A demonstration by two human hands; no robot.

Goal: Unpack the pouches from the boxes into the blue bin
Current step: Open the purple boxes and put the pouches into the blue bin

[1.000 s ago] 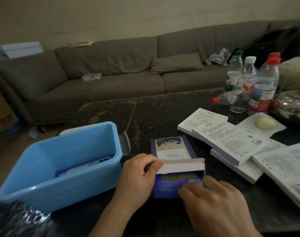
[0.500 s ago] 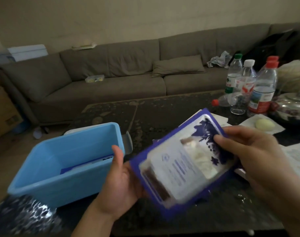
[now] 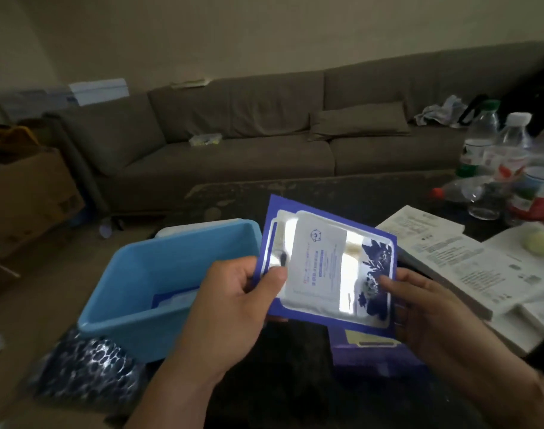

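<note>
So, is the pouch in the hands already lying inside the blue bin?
No, both the left hand and the right hand hold the pouch in the air beside the blue bin.

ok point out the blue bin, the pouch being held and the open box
blue bin [image 3: 184,243]: head view, on its far inner wall
pouch [image 3: 320,267]: head view, on its white middle label
open box [image 3: 369,354]: head view, on its purple body below the pouch

Setting: home living room | Evidence: long grey-brown fabric sectional sofa [image 3: 242,140] across the upper frame, matching loose cushion [image 3: 359,120] on its seat | dark worn coffee table [image 3: 341,190] at centre | clear plastic drink bottles [image 3: 509,156] at right edge | brown cardboard box [image 3: 26,193] on floor, left edge.
</note>
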